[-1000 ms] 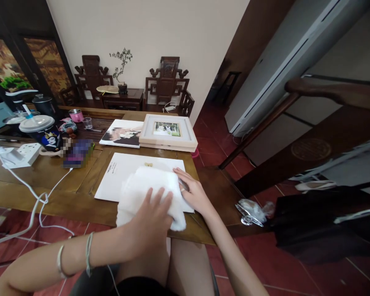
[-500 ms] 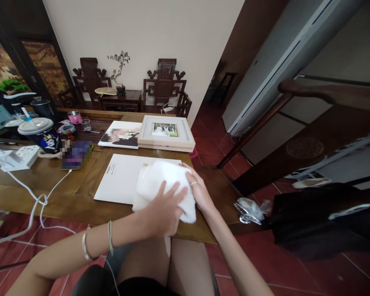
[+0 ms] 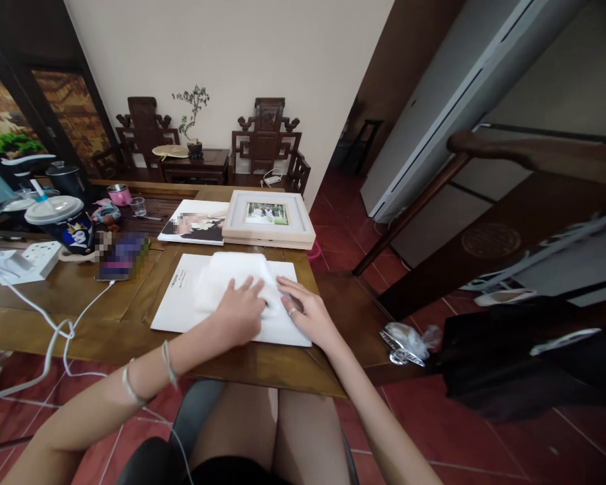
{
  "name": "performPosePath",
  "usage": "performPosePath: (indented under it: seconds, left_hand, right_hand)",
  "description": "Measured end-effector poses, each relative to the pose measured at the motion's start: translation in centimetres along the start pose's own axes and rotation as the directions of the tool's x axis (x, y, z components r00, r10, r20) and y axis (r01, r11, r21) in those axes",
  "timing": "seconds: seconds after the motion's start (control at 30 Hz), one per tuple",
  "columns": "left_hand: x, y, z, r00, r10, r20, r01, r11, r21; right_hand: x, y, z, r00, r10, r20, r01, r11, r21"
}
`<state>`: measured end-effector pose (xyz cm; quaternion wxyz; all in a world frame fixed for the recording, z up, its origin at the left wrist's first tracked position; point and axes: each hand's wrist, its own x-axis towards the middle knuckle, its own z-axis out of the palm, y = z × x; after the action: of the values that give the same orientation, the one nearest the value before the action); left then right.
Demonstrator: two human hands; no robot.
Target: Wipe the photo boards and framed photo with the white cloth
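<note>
- A room with red floor tiles, a cream wall and two carved wooden chairs at the back
- A long wooden table; a framed photo and a lidded cup stand on it
- A white board lies flat near the table's front edge; a white cloth rests on it
- Left hand, fingers spread, presses flat on the cloth; right hand, fingers spread, touches its right edge

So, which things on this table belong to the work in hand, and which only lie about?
In hand:
- left hand, flat on the white cloth
- right hand, beside it on the white board beneath

Lying about:
- framed photo
- photo print
- lidded cup
- power strip
- pink cup
</note>
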<state>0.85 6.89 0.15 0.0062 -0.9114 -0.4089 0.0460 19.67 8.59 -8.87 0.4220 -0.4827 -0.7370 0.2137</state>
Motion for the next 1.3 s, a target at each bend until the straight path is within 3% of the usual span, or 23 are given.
performPosePath:
  seconds: [0.13,0.33,0.43,0.63,0.73,0.9,1.0,1.07,1.17,1.3]
  left_hand:
    - [4.5,-2.4,-0.7,0.996,0.042,-0.080,-0.046,0.998,-0.051]
    - [9.4,-1.0,-1.9,0.960,0.271,-0.065,-0.277,0.954,-0.110]
    - [10.5,-1.0,-1.1,0.957,0.282,-0.062,-0.287,0.952,-0.106]
    - [8.4,-3.0,0.7,0.991,0.075,-0.114,-0.080,0.996,-0.037]
    - [6.4,-2.7,1.7,0.989,-0.012,-0.146,0.016,1.000,0.027]
    - [2.4,-0.7,2.3,0.991,0.068,-0.116,-0.043,0.978,0.206]
    - [0.3,-0.8,0.4,0.978,0.117,-0.170,-0.077,0.971,0.225]
    - [-0.4,-1.5,-1.5,0.971,0.080,-0.225,-0.022,0.969,0.247]
    - [-0.1,-2.5,-2.8,0.948,0.055,-0.313,0.044,0.953,0.300]
    - [2.1,-2.8,-0.4,0.956,0.101,-0.277,-0.017,0.957,0.290]
  right_hand:
    - [0.1,-0.3,0.0,0.999,-0.037,0.001,0.037,0.999,-0.003]
    - [0.0,-0.5,-0.2,1.000,0.015,0.004,-0.015,0.996,-0.083]
    - [0.0,-0.4,-0.2,0.999,0.037,0.012,-0.035,0.995,-0.095]
    - [0.1,-0.4,-0.1,1.000,-0.018,0.009,0.018,1.000,-0.014]
    - [0.1,-0.3,-0.1,1.000,-0.019,0.001,0.018,1.000,0.007]
    - [0.2,-0.2,-0.1,1.000,-0.030,0.002,0.029,0.999,0.018]
    - [0.2,-0.1,-0.1,1.000,-0.023,-0.006,0.023,0.999,0.022]
    - [0.1,0.0,0.0,1.000,-0.017,-0.013,0.018,1.000,0.026]
    - [0.1,0.2,0.1,1.000,-0.019,-0.012,0.019,0.999,0.028]
    - [0.1,0.1,0.1,1.000,-0.016,-0.002,0.016,1.000,0.019]
